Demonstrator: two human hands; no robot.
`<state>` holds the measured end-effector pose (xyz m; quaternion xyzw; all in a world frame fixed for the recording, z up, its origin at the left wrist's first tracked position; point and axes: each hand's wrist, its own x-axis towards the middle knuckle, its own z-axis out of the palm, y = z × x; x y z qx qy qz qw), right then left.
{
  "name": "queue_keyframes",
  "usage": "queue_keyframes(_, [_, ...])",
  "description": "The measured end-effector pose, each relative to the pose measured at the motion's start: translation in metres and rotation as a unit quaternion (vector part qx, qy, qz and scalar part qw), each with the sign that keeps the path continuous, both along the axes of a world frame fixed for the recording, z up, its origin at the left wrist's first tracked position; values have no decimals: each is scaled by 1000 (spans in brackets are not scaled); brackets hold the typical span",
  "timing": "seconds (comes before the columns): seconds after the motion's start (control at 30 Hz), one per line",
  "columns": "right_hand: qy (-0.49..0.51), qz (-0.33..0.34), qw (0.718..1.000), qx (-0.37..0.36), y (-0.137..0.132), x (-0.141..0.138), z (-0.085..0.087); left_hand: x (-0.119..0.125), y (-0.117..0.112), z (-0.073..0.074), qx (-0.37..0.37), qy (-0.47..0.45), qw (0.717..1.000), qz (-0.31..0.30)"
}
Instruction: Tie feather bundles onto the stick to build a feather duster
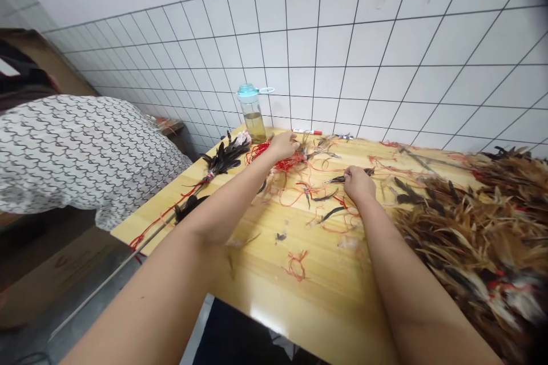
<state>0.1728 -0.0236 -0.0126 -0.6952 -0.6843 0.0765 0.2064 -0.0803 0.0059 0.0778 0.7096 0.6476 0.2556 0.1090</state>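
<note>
Arms reach forward, both nearly straight, over the wooden table (325, 296). The left hand (282, 145) lies palm down near the far edge, fingers curled into a tangle of red string (261, 152). The right hand (357, 182) rests nearer, fingertips pressed together, pinching a dark feather (340, 179) that lies low on the tabletop near the feather heap (471, 239).

Both bare forearms stretch from the bottom of the frame toward the centre. The left hand (282, 145) reaches farther, to upper centre, palm down with fingers bent forward. The right hand (358, 182) sits lower right of it, knuckles up, fingers curled under.
</note>
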Motion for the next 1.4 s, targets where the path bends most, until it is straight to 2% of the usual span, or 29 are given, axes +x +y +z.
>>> queue_keyframes(0.13, [16, 8, 999, 28, -1, 1, 1, -8, -27, 27, 37, 36, 998, -46])
queue_keyframes(0.27, [38, 4, 998, 44, -1, 4, 0, -13, -75, 47, -35, 122, 980, -153])
queue_keyframes(0.37, [54, 4, 997, 58, -1, 6, -1, -28, -122, 48, -102, 187, 952, -219])
queue_keyframes(0.43, [60, 3, 996, 65, 1, 7, -1, -44, -154, 43, -155, 206, 938, -230])
queue_keyframes(0.57, [58, -9, 997, 54, 4, 6, -3, -83, -213, 22, -233, 189, 935, -191])
queue_keyframes(0.67, [52, -4, 997, 61, 6, 6, -4, -104, -248, -3, -215, 154, 953, -147])
queue_keyframes(0.73, [42, 4, 997, 67, 7, 6, -5, -110, -263, -23, -198, 104, 966, -131])
queue_keyframes(0.83, [22, 6, 998, 66, 4, 3, -5, -110, -272, -52, -152, 45, 982, -100])
queue_keyframes(0.9, [12, 13, 998, 65, 0, -1, -4, -105, -269, -64, -106, 33, 990, -83])
queue_keyframes(0.97, [5, 22, 998, 59, -5, -6, -2, -98, -265, -69, -59, 33, 996, -62])
queue_keyframes(1.03, [-5, 27, 998, 53, -9, -10, 0, -86, -262, -66, 5, 31, 998, -57])
queue_keyframes(1.1, [-19, 26, 998, 46, -13, -13, 4, -69, -263, -60, 64, 33, 992, -108])
queue_keyframes(1.13, [-27, 28, 998, 46, -16, -14, 7, -59, -264, -57, 77, 36, 984, -157])
queue_keyframes(1.23, [-52, 41, 997, 51, -25, -14, 15, -28, -270, -56, 64, 45, 955, -287])
queue_keyframes(1.3, [-68, 57, 995, 49, -33, -13, 22, -12, -267, -62, 48, 53, 945, -318])
queue_keyframes(1.4, [-96, 103, 989, 49, -50, -7, 35, -7, -250, -69, 40, 60, 950, -304])
